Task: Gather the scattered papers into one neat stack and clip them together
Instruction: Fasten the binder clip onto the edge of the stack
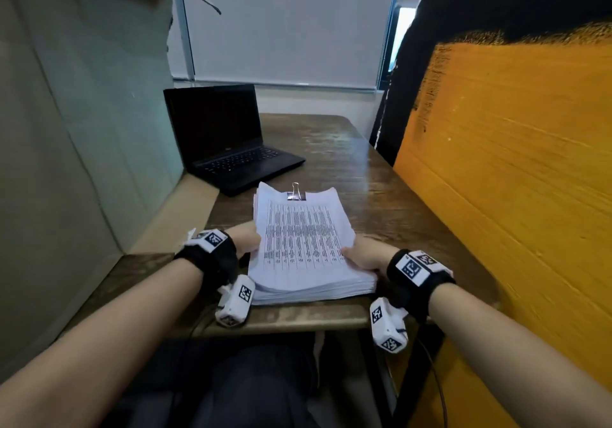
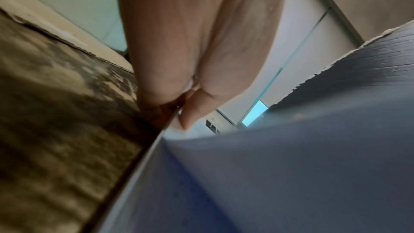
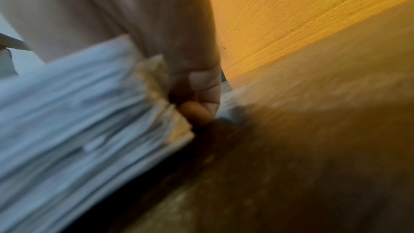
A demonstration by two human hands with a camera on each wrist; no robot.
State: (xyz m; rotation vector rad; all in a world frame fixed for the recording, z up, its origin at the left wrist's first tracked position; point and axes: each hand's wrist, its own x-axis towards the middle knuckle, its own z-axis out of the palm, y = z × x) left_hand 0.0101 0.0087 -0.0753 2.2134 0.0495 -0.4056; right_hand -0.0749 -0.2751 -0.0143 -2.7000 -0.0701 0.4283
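Desk [image 1: 334,149]: worn brown wood — open black laptop [image 1: 228,142] at back.
Room: blinds [image 1: 284,23] behind.
Hands: left hand [image 1: 246,240], right hand [image 1: 366,255] — each gripping the clipped paper stack [image 1: 304,245] by a side.

A thick stack of white papers [image 1: 303,248] lies on the wooden worktop [image 1: 381,195] near its front edge, the top sheet printed with a dense table of dark rows. Its side edges look slightly uneven. A black binder clip [image 1: 295,194] with silver handles grips the middle of the far edge.
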